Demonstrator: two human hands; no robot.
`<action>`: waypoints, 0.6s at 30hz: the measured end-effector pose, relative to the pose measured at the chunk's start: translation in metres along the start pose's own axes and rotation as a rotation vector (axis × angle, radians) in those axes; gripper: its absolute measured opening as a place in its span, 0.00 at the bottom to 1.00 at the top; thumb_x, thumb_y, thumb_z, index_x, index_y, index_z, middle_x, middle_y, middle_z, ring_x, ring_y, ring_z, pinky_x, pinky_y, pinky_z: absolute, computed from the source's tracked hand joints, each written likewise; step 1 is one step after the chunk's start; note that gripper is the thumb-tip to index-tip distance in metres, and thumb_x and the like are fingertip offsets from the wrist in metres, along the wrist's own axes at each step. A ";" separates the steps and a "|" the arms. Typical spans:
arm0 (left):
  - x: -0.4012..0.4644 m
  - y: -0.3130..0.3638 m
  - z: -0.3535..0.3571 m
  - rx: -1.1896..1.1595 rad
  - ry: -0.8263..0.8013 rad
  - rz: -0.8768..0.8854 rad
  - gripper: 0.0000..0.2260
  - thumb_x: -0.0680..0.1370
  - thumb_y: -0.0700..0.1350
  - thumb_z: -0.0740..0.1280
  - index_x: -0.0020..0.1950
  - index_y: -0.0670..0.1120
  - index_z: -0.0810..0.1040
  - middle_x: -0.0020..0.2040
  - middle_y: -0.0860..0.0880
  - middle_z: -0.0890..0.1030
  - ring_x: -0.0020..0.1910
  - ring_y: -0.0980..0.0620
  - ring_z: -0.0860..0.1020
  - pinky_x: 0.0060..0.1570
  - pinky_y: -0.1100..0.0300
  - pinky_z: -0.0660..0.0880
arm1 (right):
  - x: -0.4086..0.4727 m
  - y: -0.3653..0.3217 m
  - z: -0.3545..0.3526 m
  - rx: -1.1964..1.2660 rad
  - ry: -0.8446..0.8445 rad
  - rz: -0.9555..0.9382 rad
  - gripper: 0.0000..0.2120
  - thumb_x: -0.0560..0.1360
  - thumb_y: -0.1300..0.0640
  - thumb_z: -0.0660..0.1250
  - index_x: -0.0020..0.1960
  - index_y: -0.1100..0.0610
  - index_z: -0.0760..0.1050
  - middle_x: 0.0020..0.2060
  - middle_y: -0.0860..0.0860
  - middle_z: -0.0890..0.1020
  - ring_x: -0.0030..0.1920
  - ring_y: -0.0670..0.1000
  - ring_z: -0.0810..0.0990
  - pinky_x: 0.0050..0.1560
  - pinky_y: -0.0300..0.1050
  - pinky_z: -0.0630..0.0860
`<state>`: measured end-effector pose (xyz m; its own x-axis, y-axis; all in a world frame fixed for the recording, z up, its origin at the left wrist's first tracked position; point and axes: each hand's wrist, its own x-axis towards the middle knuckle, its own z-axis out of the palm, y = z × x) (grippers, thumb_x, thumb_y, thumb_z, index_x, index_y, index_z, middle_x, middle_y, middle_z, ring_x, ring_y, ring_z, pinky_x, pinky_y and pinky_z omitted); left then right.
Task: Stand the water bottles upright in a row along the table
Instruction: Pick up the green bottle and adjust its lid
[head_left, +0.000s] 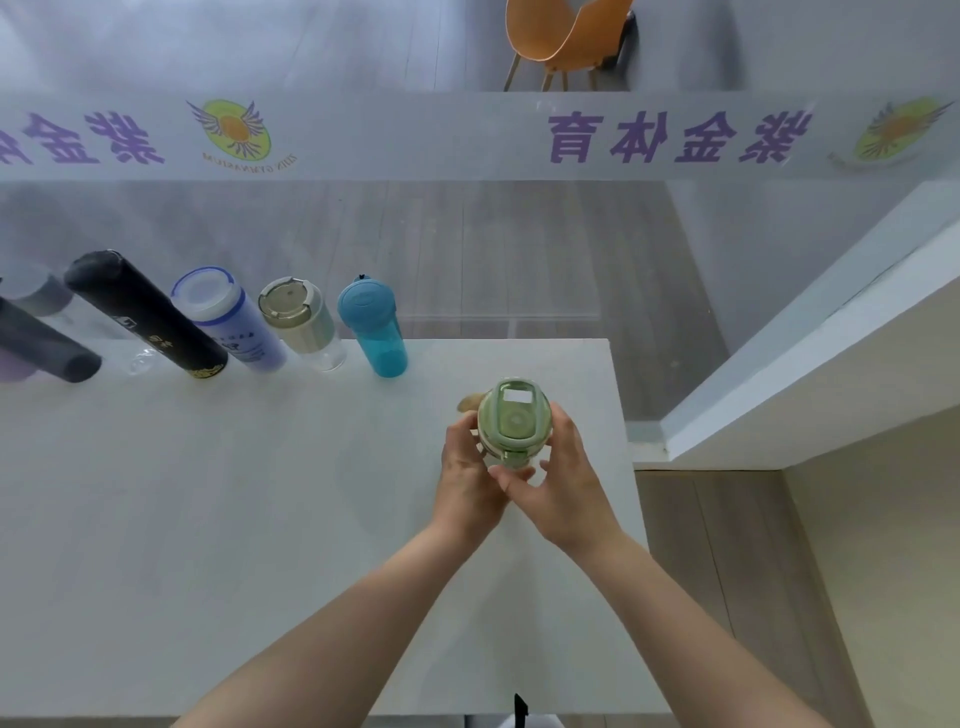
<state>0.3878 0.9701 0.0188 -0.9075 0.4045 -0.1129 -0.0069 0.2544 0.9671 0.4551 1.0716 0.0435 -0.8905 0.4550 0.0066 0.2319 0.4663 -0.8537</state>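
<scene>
Both hands, left and right, clasp a green bottle upright above the table; its body hidden.

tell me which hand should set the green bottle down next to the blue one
Either could, since both the left hand and right hand hold the green bottle. Left looks slightly better: it is on the side nearer the blue bottle.
</scene>
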 end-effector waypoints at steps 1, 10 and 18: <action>0.000 -0.005 -0.003 0.039 -0.008 -0.018 0.30 0.68 0.39 0.77 0.61 0.57 0.65 0.61 0.51 0.71 0.57 0.59 0.76 0.47 0.66 0.76 | 0.003 -0.001 0.002 0.009 0.008 0.015 0.41 0.67 0.51 0.77 0.73 0.50 0.58 0.65 0.44 0.69 0.62 0.45 0.72 0.58 0.44 0.75; 0.014 -0.050 -0.063 0.517 -0.263 -0.045 0.35 0.72 0.51 0.74 0.74 0.53 0.59 0.72 0.51 0.64 0.69 0.54 0.65 0.68 0.60 0.64 | 0.024 -0.006 0.021 -0.008 0.078 0.037 0.38 0.68 0.52 0.77 0.71 0.51 0.59 0.62 0.47 0.72 0.57 0.45 0.74 0.55 0.45 0.76; 0.025 -0.099 -0.154 1.138 -0.296 -0.379 0.48 0.69 0.68 0.68 0.78 0.58 0.41 0.79 0.51 0.39 0.78 0.46 0.41 0.72 0.38 0.50 | 0.065 -0.016 0.045 0.060 0.093 0.053 0.37 0.68 0.51 0.76 0.70 0.52 0.61 0.61 0.46 0.73 0.60 0.47 0.74 0.58 0.53 0.77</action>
<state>0.3010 0.8202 -0.0451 -0.7968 0.2845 -0.5330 0.2549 0.9581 0.1303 0.3758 1.0599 0.0338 -0.8365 0.5479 0.0068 0.2513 0.3946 -0.8838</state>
